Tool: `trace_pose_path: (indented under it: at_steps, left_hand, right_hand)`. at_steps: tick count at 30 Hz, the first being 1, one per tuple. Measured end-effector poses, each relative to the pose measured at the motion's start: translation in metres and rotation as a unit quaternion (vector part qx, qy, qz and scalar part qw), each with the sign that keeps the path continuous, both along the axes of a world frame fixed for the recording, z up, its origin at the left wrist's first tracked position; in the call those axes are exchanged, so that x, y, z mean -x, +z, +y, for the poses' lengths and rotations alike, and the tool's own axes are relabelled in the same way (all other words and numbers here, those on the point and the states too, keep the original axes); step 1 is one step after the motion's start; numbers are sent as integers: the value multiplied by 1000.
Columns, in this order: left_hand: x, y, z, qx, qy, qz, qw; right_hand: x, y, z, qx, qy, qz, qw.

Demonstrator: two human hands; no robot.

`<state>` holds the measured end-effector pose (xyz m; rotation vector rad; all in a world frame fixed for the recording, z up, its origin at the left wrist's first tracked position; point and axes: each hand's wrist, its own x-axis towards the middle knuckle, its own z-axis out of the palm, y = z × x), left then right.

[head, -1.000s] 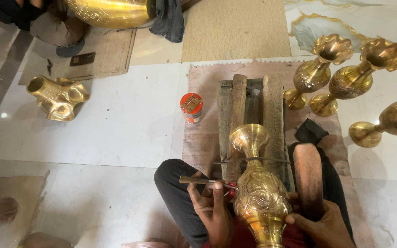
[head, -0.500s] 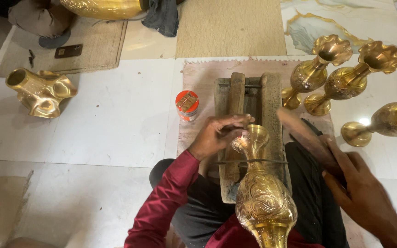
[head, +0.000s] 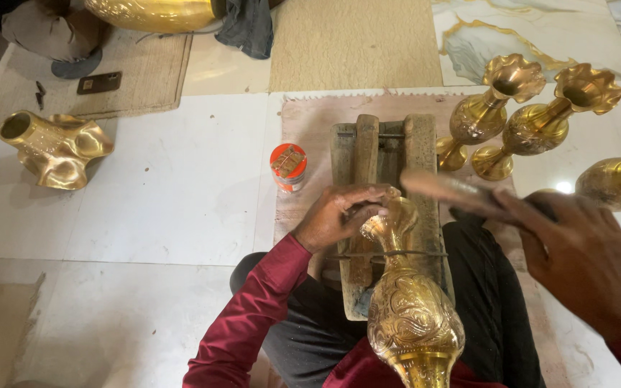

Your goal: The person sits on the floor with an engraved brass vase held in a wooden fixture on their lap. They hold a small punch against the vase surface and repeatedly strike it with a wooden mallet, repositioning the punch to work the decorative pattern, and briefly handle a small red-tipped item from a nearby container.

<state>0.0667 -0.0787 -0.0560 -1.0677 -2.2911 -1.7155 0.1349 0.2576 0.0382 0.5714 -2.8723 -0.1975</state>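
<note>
While engraved brass vase (head: 415,316) lies on wooden stand (head: 422,154), my left hand (head: 339,215) closes around its neck; right hand (head: 583,259) grips blurred wooden mallet (head: 454,192).

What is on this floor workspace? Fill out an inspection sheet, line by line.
Surface: white tiled floor with a pinkish mat under a wooden stand.
Job's things: engraved brass vase lying along the stand; blurred wooden mallet.
Clutter: orange-lidded jar; three brass vases at right; wavy brass piece at left; small dark flat thing on a woven mat.
Hands: left hand on the vase's mouth; right hand gripping the mallet.
Cables: nothing seen.
Surroundings: large brass vessel, dark cloth, beige rug.
</note>
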Motion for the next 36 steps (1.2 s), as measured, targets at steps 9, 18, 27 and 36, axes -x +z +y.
trace_pose_path:
  at_steps: [9, 18, 27, 36]
  left_hand:
    - [-3, -1, 1, 43, 25, -3, 999]
    - [-3, 11, 1, 19, -9, -16, 1000]
    - [-3, 8, 0, -13, -9, -43, 999]
    - [-2, 1, -1, 12, 4, -42, 999]
  right_hand:
    - [-4, 36, -23, -13, 24, 56, 998]
    - [-5, 19, -10, 179, 69, 67, 979]
    - [-8, 14, -17, 384, -7, -7, 923]
    - [-6, 21, -23, 338, 34, -14, 941]
